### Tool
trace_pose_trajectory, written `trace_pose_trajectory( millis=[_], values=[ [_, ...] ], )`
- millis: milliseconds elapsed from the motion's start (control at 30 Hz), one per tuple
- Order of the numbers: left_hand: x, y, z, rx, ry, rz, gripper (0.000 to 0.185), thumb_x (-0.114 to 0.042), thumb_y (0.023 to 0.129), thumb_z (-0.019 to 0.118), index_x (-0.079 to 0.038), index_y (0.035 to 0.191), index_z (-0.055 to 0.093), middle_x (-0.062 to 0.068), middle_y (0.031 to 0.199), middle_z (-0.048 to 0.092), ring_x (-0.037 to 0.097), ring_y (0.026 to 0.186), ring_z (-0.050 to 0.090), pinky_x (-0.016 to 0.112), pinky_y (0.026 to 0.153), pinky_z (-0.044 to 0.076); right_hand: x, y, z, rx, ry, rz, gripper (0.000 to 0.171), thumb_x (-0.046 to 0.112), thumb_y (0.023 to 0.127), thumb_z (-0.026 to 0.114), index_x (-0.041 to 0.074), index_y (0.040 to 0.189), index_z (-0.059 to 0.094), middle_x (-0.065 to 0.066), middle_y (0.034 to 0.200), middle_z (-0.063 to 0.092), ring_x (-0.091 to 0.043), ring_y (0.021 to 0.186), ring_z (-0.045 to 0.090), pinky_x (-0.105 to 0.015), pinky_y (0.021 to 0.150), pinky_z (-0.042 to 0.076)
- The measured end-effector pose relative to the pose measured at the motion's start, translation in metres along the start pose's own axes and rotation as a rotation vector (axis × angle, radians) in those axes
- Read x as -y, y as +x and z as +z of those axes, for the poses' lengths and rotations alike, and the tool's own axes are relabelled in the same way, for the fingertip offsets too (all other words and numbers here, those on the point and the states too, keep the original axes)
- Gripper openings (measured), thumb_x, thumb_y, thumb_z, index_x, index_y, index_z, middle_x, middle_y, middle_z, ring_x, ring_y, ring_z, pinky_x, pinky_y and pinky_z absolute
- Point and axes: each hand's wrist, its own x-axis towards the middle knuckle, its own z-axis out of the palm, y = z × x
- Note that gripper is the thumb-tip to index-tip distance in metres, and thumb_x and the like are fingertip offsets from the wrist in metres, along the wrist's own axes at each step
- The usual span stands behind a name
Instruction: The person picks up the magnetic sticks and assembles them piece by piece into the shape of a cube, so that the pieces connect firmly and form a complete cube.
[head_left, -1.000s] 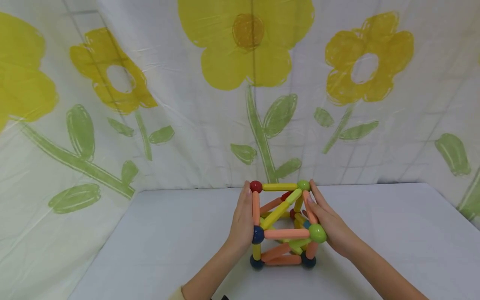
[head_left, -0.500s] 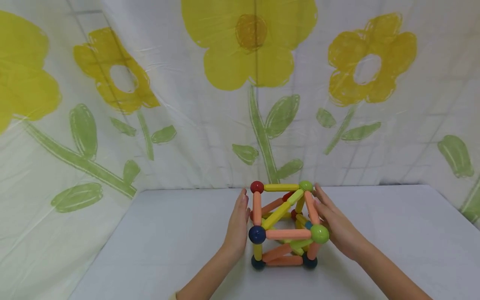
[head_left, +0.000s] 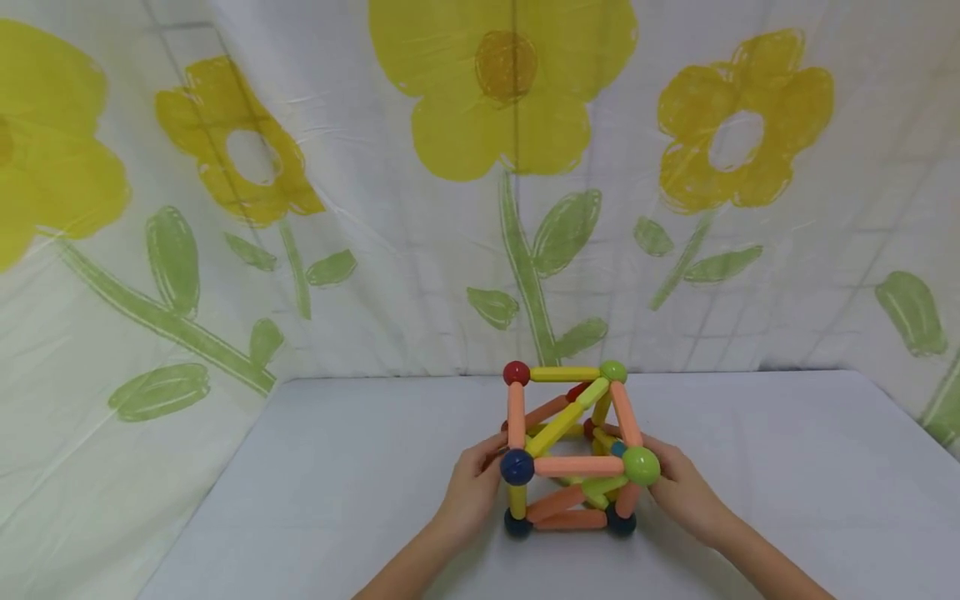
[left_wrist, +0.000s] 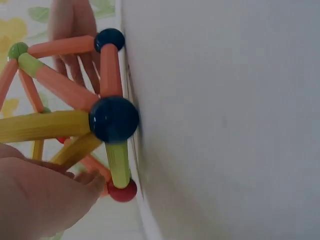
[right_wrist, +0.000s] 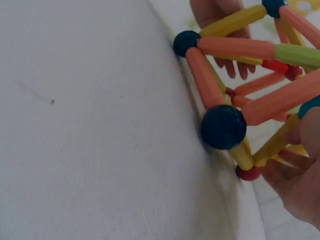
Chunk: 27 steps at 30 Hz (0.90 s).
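Observation:
A cube frame of magnetic rods and balls point(head_left: 577, 467) stands on the white table, with orange, yellow and green rods. Its front top corners are a dark blue ball point(head_left: 517, 467) and a green ball point(head_left: 641, 466). My left hand point(head_left: 471, 487) holds the left side low down, its fingers around a yellow slanted rod point(left_wrist: 75, 152). On the opposite side my right hand point(head_left: 688, 496) grips a side rod, thumb and fingers around it in the right wrist view. Parts of the fingers are hidden behind the rods.
The white table point(head_left: 360, 467) extends to both sides of the frame. Behind it hangs a pale curtain point(head_left: 420, 275) with large yellow flowers, close to the table's back edge.
Both hands were flat against the upper sides of the frame, then parted slightly. Now they are lower, with fingers bent around the side rods. The frame stands about where it was.

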Motion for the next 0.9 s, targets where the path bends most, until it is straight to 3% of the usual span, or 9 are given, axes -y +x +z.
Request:
trace_pose_trajectory(
  millis=[100,167,333,500,900],
  values=[
    [-0.001,0.001,-0.006,-0.025,0.071,0.081,0.043,-0.013,0.108,0.060,0.007,0.146,0.057,0.023,0.135,0.066,0.033,0.115,0.070,0.034,0.096,0.061,-0.002,0.000,0.000,-0.173,-0.288,-0.207,0.048,-0.012,0.089,0.072,0.005,0.134,0.070,-0.011,0.132,0.073,-0.012,0.120,0.064,-0.023,0.090,0.056],
    [-0.004,0.003,-0.009,-0.034,0.065,0.094,0.045,-0.013,0.105,0.065,0.007,0.144,0.058,0.021,0.130,0.068,0.030,0.110,0.073,0.030,0.091,0.062,-0.001,0.001,0.001,-0.274,-0.401,-0.314,0.047,-0.013,0.082,0.081,0.009,0.123,0.077,-0.004,0.119,0.079,-0.007,0.117,0.067,-0.020,0.090,0.057],
    [-0.009,0.008,-0.011,-0.061,0.026,0.023,0.040,-0.013,0.104,0.066,0.008,0.138,0.062,0.018,0.121,0.071,0.025,0.102,0.074,0.033,0.087,0.064,-0.002,0.004,0.003,-0.363,-0.439,-0.476,0.045,-0.017,0.074,0.085,0.007,0.111,0.079,-0.003,0.106,0.081,-0.006,0.107,0.072,-0.009,0.088,0.053],
    [-0.013,0.013,-0.011,-0.090,-0.006,-0.019,0.034,-0.014,0.105,0.064,0.012,0.127,0.067,0.016,0.113,0.075,0.017,0.092,0.072,0.035,0.080,0.065,-0.005,0.005,0.003,-0.393,-0.443,-0.535,0.046,-0.018,0.071,0.087,0.005,0.109,0.078,-0.005,0.103,0.081,-0.006,0.102,0.074,-0.003,0.089,0.048],
    [-0.010,0.014,-0.012,-0.118,-0.006,-0.046,0.032,-0.013,0.105,0.063,0.012,0.126,0.067,0.017,0.112,0.073,0.015,0.090,0.070,0.035,0.079,0.065,-0.005,0.007,0.007,-0.400,-0.471,-0.552,0.045,-0.018,0.070,0.087,0.004,0.108,0.078,-0.006,0.103,0.080,-0.013,0.101,0.076,-0.003,0.090,0.048]
  ],
)
